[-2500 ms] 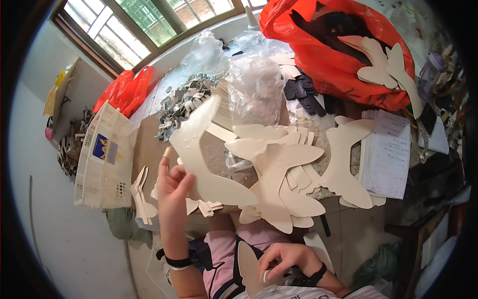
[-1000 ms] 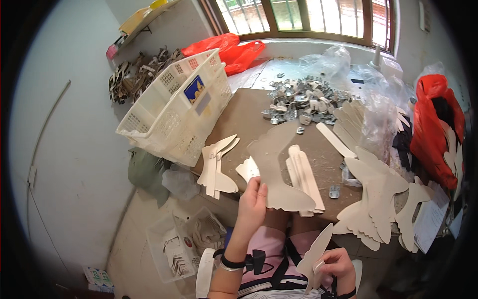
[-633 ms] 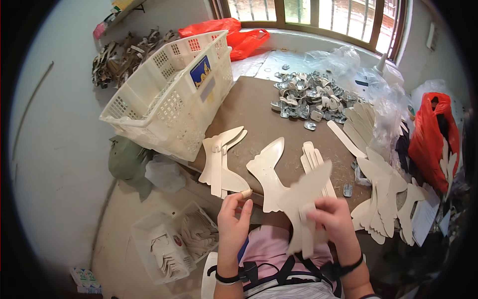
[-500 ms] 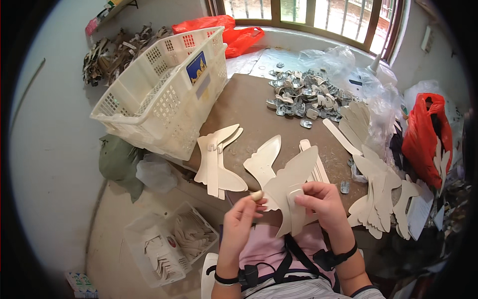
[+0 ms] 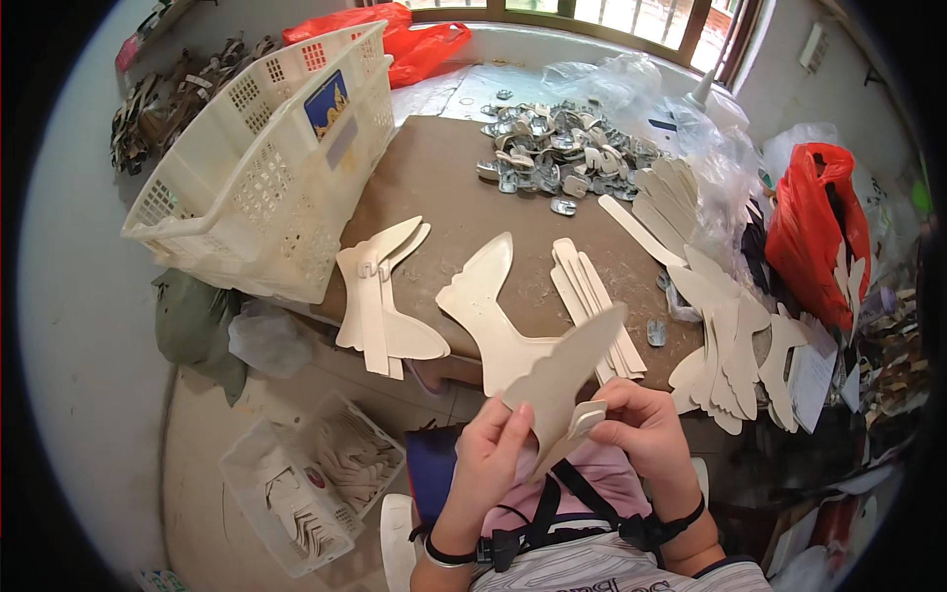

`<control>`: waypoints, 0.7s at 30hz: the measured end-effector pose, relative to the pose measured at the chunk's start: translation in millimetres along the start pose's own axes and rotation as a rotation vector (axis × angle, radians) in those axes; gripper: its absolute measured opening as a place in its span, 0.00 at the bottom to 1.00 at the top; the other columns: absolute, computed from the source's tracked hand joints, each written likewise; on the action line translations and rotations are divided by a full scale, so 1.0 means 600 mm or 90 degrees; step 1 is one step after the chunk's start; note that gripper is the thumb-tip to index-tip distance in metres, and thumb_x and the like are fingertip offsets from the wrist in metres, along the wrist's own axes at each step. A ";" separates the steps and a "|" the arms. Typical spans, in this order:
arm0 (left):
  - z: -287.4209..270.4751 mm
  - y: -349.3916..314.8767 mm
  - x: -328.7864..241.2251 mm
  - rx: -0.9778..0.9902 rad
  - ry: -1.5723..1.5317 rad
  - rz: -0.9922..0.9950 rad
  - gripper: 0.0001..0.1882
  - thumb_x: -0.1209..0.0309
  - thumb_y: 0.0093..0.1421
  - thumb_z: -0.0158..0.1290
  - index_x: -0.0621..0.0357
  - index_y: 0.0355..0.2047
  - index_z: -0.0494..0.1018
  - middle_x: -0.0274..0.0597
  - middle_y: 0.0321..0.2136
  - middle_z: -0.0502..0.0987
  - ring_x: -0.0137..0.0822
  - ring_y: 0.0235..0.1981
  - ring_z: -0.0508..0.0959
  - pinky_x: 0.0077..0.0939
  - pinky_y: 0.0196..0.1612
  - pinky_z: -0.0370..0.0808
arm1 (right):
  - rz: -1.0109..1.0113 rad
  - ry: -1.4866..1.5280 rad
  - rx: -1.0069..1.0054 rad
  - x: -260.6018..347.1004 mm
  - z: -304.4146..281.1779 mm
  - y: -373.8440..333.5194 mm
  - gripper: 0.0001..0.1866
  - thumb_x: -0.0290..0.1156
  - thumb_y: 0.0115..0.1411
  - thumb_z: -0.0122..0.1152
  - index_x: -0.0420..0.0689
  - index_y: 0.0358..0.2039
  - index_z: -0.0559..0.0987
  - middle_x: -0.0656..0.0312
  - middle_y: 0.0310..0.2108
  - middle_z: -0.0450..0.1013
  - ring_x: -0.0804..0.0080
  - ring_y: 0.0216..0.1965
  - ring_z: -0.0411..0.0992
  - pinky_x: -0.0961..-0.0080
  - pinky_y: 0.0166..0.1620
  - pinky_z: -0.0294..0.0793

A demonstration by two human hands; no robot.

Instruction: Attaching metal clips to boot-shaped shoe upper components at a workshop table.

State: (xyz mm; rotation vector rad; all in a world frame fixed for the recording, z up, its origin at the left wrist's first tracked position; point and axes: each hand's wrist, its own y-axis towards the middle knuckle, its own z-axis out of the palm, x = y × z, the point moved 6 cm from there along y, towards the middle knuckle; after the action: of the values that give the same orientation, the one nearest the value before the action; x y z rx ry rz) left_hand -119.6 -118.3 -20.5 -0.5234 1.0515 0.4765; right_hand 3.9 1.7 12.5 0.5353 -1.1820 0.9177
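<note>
Close to my body, my left hand [image 5: 495,439] pinches the edge of a cream leather shoe-upper piece [image 5: 564,373] with a scalloped side. My right hand [image 5: 639,426] is closed on a small cream buckle tab [image 5: 587,418] at the piece's lower right; whether the tab is fixed to it cannot be made out. Just beyond lies another cream cut piece [image 5: 493,311] on the brown table [image 5: 395,202]. Several cream straps [image 5: 597,306] lie to its right. A stack of cut pieces with a wire-like buckle [image 5: 373,268] on it is at the left.
Metal buckles [image 5: 562,148] are heaped at the back. More cream pieces [image 5: 725,340] and a red bag [image 5: 819,232] are at the right. A white plastic crate [image 5: 266,168] stands at the far left. White baskets [image 5: 296,493] of pieces sit on the floor.
The leather piece has tilted and moved lower, nearer my body. My left hand has shifted from beside it to pinching its edge. The head view has shifted, sliding the table leftward.
</note>
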 end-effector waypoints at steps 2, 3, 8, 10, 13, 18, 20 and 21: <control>0.016 -0.011 0.007 0.019 0.041 -0.038 0.14 0.72 0.66 0.47 0.70 0.48 0.72 0.36 0.38 0.77 0.21 0.37 0.74 0.14 0.40 0.71 | -0.030 0.012 -0.043 -0.011 -0.013 -0.001 0.08 0.15 0.52 0.64 0.34 0.34 0.79 0.62 0.36 0.73 0.77 0.39 0.72 0.80 0.44 0.72; 0.024 -0.020 -0.002 0.023 0.028 0.009 0.14 0.72 0.66 0.48 0.70 0.48 0.72 0.35 0.37 0.76 0.20 0.36 0.73 0.13 0.38 0.70 | -0.045 0.000 -0.035 -0.010 -0.015 -0.005 0.09 0.14 0.51 0.63 0.33 0.34 0.78 0.60 0.38 0.73 0.74 0.40 0.73 0.78 0.45 0.73; 0.039 -0.047 -0.016 0.020 0.069 0.068 0.09 0.74 0.63 0.52 0.70 0.38 0.75 0.33 0.29 0.72 0.20 0.26 0.67 0.13 0.28 0.64 | -0.121 -0.016 0.004 -0.009 -0.025 -0.019 0.10 0.12 0.50 0.62 0.33 0.35 0.78 0.56 0.39 0.72 0.70 0.41 0.74 0.75 0.45 0.76; 0.042 -0.047 -0.018 0.015 0.090 0.081 0.08 0.74 0.62 0.54 0.71 0.33 0.75 0.33 0.25 0.71 0.21 0.27 0.68 0.15 0.29 0.65 | -0.145 -0.042 0.031 -0.006 -0.025 -0.023 0.10 0.11 0.50 0.62 0.32 0.35 0.78 0.55 0.40 0.72 0.68 0.41 0.74 0.74 0.45 0.77; 0.055 -0.049 -0.028 0.017 0.091 0.108 0.08 0.74 0.61 0.55 0.70 0.33 0.76 0.34 0.24 0.72 0.22 0.26 0.69 0.16 0.28 0.66 | -0.149 -0.035 0.013 -0.007 -0.026 -0.030 0.11 0.11 0.51 0.61 0.32 0.36 0.78 0.55 0.41 0.71 0.67 0.42 0.74 0.73 0.46 0.77; 0.058 -0.052 -0.026 0.021 0.170 0.077 0.07 0.74 0.60 0.56 0.70 0.33 0.76 0.39 0.23 0.75 0.24 0.25 0.71 0.18 0.28 0.67 | -0.151 0.026 -0.039 -0.009 -0.030 -0.041 0.11 0.12 0.53 0.60 0.32 0.38 0.77 0.54 0.42 0.71 0.67 0.43 0.74 0.72 0.47 0.77; 0.060 -0.052 -0.031 0.031 0.199 0.096 0.07 0.75 0.59 0.56 0.70 0.33 0.76 0.39 0.23 0.75 0.25 0.24 0.72 0.19 0.27 0.68 | -0.149 0.028 -0.040 -0.009 -0.030 -0.042 0.10 0.12 0.53 0.60 0.32 0.38 0.77 0.54 0.42 0.71 0.67 0.43 0.74 0.72 0.48 0.77; 0.062 -0.052 -0.036 0.039 0.228 0.115 0.07 0.76 0.59 0.56 0.69 0.33 0.76 0.40 0.23 0.75 0.26 0.24 0.72 0.19 0.27 0.68 | -0.145 0.031 -0.040 -0.009 -0.029 -0.043 0.10 0.12 0.53 0.60 0.32 0.37 0.77 0.54 0.42 0.71 0.67 0.43 0.74 0.71 0.48 0.77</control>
State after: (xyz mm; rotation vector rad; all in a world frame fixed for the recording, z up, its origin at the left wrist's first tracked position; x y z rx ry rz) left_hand -84.7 -122.6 19.2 -0.4710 1.4613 0.5185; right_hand 34.1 -0.6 4.2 0.5808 -1.0780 0.6923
